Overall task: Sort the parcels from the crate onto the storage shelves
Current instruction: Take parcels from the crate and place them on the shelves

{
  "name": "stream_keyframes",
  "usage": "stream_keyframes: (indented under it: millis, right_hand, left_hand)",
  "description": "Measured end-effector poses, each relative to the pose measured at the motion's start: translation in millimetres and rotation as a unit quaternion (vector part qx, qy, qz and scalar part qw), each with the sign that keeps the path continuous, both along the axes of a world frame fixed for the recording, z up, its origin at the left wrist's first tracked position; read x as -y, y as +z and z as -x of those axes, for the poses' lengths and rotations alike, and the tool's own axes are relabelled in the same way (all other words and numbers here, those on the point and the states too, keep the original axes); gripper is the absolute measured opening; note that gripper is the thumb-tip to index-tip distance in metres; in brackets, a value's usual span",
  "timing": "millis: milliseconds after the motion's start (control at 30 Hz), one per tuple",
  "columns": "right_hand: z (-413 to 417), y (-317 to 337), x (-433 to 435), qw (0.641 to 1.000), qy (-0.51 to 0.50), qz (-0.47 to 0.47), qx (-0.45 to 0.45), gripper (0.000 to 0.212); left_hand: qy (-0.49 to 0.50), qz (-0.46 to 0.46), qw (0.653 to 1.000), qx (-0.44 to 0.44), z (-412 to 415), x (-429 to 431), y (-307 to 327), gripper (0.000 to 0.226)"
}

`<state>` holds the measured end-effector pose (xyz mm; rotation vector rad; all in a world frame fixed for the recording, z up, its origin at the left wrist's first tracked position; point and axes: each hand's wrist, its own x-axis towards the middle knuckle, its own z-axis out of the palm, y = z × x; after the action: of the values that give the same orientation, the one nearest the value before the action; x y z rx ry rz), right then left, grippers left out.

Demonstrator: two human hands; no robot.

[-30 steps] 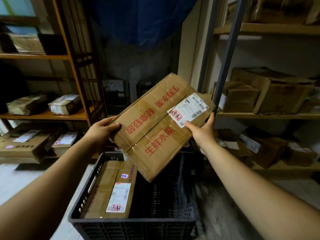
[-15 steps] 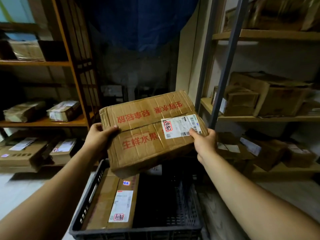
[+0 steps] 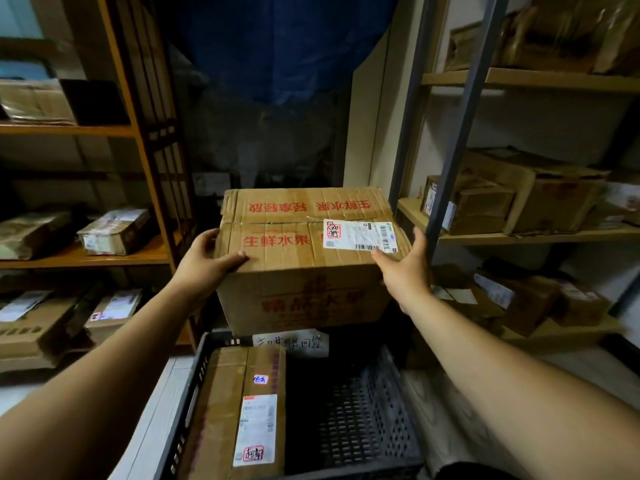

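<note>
Holding the fruit box (image 3: 304, 237) level now, above the far end of the crate (image 3: 180, 420); a second ago it was tipped, top face toward me and one corner down. Left hand (image 3: 207, 265) grips the left edge, thumb on the top face, fingers curled round the side. Right hand (image 3: 405, 271) grips the right edge, thumb by the shipping label (image 3: 360, 235), fingers on the side panel, close to the grey upright (image 3: 450, 168). Box is clear of the crate, not yet on any shelf. Label faces up, so I judge the reading is done and the levelling readies it for carrying; next comes choosing a bay. Right shelves (image 3: 554, 237) are nearest, already crowded at box height; left shelves (image 3: 86, 259) hold smaller parcels. One long parcel (image 3: 242, 410) remains in the crate, left side
</note>
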<state>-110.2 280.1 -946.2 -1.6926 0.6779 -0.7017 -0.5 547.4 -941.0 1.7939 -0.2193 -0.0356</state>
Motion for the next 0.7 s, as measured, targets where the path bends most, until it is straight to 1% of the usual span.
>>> stream_keyframes:
  millis: [33, 67, 133, 167, 233, 300, 367, 433, 600, 700]
  right_hand:
    - [-4.6, -0.4, 0.9, 1.0, 0.01, 0.016, -0.002, 0.075]
    - [-10.8, -1.2, 2.7, 0.999, 0.016, 0.036, -0.008, 0.069]
    - [-24.7, -3.1, 9.0, 0.997, 0.022, 0.061, -0.031, 0.058]
    - [-32.4, -3.5, 13.6, 0.997, 0.024, 0.061, -0.035, 0.056]
    - [-47.6, -4.2, 23.9, 0.997, 0.03, 0.063, -0.037, 0.055]
    - [-66.2, -5.2, 37.8, 0.996, 0.031, 0.081, -0.033, 0.055]
    - [-83.1, -6.3, 47.7, 0.995, 0.032, 0.093, -0.034, 0.055]
    - [-103.4, -14.4, 61.7, 0.995, 0.038, 0.086, -0.04, 0.056]
    - [-149.5, -60.8, 88.3, 0.995, 0.046, 0.073, -0.059, 0.056]
    - [-176.8, -90.3, 99.6, 0.994, 0.047, 0.067, -0.076, 0.056]
  left_hand:
    - [-0.019, -0.013, 1.0, -0.013, -5.5, -0.1, 1.4, 0.085]
    - [-0.039, -0.027, 0.998, -0.029, -11.3, 1.5, 3.4, 0.088]
    - [-0.061, -0.045, 0.996, -0.051, -25.5, 7.9, 4.7, 0.09]
    - [-0.061, -0.047, 0.996, -0.047, -34.4, 12.4, 4.3, 0.089]
    - [-0.042, -0.061, 0.997, -0.015, -49.1, 22.9, 1.7, 0.088]
    - [-0.006, -0.087, 0.996, 0.021, -67.6, 38.0, -3.3, 0.079]
    - [0.016, -0.082, 0.996, 0.038, -81.9, 52.0, -8.8, 0.07]
    - [0.026, -0.078, 0.996, 0.046, -99.5, 69.5, -18.4, 0.065]
    - [0.047, -0.113, 0.992, -0.005, -137.5, 105.6, -54.2, 0.062]
    - [0.06, -0.131, 0.99, -0.007, -157.6, 121.4, -79.9, 0.059]
